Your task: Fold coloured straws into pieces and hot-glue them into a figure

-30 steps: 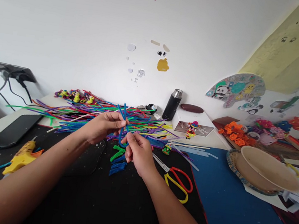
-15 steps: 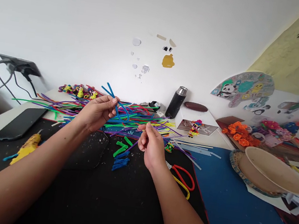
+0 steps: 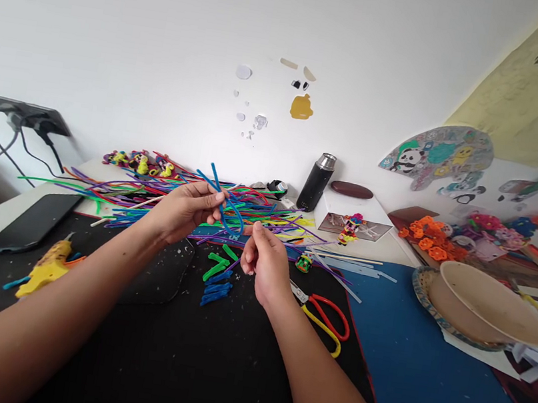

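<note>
A blue pipe cleaner (image 3: 234,208) is bent into a loop with its two ends crossing and pointing up. My left hand (image 3: 194,209) pinches it at the crossing. My right hand (image 3: 267,262) is closed, thumb against the bent fingers, and its index fingertip meets the lower right edge of the loop. Whether anything sits between those fingers I cannot make out. Below and between the hands, short folded green pieces (image 3: 217,266) and short folded blue pieces (image 3: 215,292) lie on the black mat (image 3: 164,361).
Behind the hands spreads a pile of coloured pipe cleaners (image 3: 124,187). Scissors (image 3: 327,315) with red and yellow handles lie right of my right hand. A yellow glue gun (image 3: 49,266) rests at left. A black flask (image 3: 316,185), white box (image 3: 358,215) and bowl (image 3: 490,309) stand farther right.
My left hand has moved slightly right and down with the blue loop. The loop's edge now meets my right index fingertip; before, there was a gap between them.
</note>
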The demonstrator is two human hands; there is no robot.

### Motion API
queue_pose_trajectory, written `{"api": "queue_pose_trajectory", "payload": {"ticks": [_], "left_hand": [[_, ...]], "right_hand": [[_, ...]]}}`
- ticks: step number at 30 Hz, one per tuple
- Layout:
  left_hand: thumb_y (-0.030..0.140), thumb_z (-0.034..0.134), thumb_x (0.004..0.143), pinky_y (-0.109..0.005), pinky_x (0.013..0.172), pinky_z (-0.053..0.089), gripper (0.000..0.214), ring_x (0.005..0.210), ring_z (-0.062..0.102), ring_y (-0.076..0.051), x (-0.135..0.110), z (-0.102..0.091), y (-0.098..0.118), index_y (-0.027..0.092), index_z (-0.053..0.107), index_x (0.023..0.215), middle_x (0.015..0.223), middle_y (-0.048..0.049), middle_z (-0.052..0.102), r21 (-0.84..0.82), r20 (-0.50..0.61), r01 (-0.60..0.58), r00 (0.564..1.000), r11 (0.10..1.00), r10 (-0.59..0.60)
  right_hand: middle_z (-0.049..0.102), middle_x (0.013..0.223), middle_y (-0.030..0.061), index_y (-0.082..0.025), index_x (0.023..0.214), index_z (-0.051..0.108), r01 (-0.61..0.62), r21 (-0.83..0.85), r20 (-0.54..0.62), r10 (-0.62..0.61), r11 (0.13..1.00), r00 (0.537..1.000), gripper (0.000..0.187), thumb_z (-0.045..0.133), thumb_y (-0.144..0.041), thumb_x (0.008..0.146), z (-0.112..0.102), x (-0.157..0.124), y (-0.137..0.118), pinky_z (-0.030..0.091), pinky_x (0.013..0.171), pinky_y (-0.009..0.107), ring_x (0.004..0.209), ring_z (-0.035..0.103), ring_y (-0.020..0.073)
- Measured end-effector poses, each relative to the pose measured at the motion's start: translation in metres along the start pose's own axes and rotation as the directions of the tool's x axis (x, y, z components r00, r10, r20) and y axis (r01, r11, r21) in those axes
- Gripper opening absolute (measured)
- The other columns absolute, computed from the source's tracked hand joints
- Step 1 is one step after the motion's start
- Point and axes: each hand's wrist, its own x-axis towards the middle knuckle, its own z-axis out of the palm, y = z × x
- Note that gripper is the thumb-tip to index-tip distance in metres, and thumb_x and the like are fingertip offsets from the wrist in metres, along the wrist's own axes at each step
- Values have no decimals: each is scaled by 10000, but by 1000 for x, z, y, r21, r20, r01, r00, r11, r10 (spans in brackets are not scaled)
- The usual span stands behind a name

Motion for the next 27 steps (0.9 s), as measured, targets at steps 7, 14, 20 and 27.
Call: {"api": "queue_pose_trajectory", "payload": {"ticks": [7,14,20,27], "left_hand": [[431,1041,550,-239,550,554,455,552,656,-142,-2,6,-6,134,739,718,614,-40,712,108,-12,8,1000,994,-7],[347,1039,524,-222,546,547,415,534,633,-128,-4,12,-4,137,746,729,606,-34,707,134,11,39,999,990,-41],[297,1027,535,-218,536,550,399,528,631,-128,-4,12,-4,138,760,786,606,-24,703,113,21,50,998,992,-53],[320,1018,580,-202,534,548,385,530,627,-117,-3,11,-4,128,767,800,600,-21,692,114,8,66,998,991,-67]], "right_hand": [[517,525,-90,-193,1028,640,93,-209,118,-70,973,991,502,618,-689,955,4,-7,3,327,400,224,367,445,93],[554,609,-75,-236,1076,604,188,-486,150,-130,854,980,401,545,-631,1032,2,-11,8,399,444,238,408,519,115],[559,627,-66,-237,1049,587,202,-606,122,-161,770,979,367,508,-596,1054,-1,-9,11,395,490,254,447,538,132],[591,667,-39,-188,1225,616,273,-789,151,-257,550,954,398,536,-540,1057,-1,-11,7,350,565,275,589,593,178]]}}
